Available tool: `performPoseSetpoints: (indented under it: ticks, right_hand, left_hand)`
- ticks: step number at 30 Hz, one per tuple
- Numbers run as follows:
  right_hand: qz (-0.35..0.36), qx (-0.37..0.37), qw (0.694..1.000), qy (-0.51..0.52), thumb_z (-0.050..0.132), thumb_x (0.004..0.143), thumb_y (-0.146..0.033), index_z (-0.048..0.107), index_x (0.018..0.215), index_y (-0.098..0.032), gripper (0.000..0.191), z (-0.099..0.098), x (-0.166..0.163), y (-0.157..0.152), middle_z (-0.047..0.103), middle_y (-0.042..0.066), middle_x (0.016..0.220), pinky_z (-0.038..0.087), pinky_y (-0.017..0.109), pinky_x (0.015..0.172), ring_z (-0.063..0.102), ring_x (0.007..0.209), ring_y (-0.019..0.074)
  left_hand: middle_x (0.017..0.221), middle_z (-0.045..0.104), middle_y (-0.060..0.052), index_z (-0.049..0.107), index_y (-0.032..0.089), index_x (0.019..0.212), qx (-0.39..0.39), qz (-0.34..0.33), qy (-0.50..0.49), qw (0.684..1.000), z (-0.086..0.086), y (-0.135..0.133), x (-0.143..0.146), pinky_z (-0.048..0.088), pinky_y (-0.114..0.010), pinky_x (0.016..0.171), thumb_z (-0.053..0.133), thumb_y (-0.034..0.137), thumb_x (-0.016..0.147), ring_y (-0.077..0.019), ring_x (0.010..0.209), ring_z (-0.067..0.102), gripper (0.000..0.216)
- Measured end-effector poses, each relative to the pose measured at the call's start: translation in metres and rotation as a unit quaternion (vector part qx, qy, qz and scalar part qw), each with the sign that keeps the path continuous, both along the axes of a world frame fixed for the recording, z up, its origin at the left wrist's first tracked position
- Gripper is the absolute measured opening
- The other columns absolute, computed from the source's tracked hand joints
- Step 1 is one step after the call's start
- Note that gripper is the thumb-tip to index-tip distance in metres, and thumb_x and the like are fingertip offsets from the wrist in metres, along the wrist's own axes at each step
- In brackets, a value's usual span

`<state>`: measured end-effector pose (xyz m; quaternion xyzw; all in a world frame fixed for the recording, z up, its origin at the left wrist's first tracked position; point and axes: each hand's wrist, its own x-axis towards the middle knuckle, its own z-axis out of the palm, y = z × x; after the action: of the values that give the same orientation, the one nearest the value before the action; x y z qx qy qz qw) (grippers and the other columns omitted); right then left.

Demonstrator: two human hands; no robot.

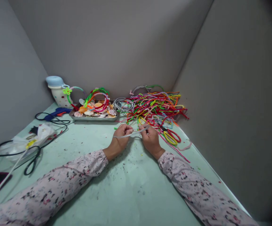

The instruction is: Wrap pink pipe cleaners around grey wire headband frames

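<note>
My left hand (pixel 121 138) is closed in a pinch above the table, with a thin whitish strip (pixel 134 134) running across its fingers. Opposite it, my right hand (pixel 150 139) also pinches, and the strip's other end reaches its fingertips. The strip curves gently through the gap between both hands; whether it is a band or a pipe cleaner is too fine to make out. Just beyond the fingers lies a tangled heap of coloured pipe cleaners (pixel 157 105). Scissors with red and yellow handles (pixel 171 138) rest to the right of my right hand.
A metal tray (pixel 93 119) of seashells carries headbands wrapped in pipe cleaners (pixel 100 97). Beside it are silver wire hoops (pixel 124 105). Leftward stand a white bottle with a blue lid (pixel 60 95), a blue glue gun (pixel 56 113), black cables (pixel 34 160) and a plastic bag (pixel 40 135).
</note>
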<state>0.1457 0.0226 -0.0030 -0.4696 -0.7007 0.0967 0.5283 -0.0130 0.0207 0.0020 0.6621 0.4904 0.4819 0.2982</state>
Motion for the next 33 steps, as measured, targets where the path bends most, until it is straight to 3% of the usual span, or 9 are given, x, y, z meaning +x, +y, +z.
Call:
performPoseSetpoints:
  ticks: [21, 33]
  right_hand:
    - [-0.001, 0.004, 1.0, -0.018, 0.046, 0.089, -0.026, 0.061, 0.08, -0.019, 0.019, -0.001, -0.0002, 0.0, 0.061, 0.002, 0.072, 0.041, 0.027, 0.066, 0.056, 0.069, 0.0166]
    - [-0.024, -0.013, 0.999, -0.024, 0.049, 0.088, -0.031, 0.054, 0.067, -0.019, 0.025, -0.001, -0.0013, -0.0003, 0.051, -0.002, 0.059, 0.033, 0.025, 0.055, 0.046, 0.056, 0.0136]
  left_hand:
    - [0.072, 0.06, -0.001, 0.059, 0.018, 0.073, 0.009, 0.01, 0.052, 0.999, 0.004, 0.0015, -0.0003, 0.041, -0.027, 0.066, 0.05, 0.024, 0.079, -0.0161, 0.072, 0.053, 0.013]
    - [0.066, 0.055, 0.001, 0.057, 0.017, 0.068, 0.007, 0.005, 0.06, 0.998, 0.0049, 0.0013, -0.0026, 0.037, -0.025, 0.061, 0.05, 0.027, 0.081, -0.0143, 0.066, 0.05, 0.018]
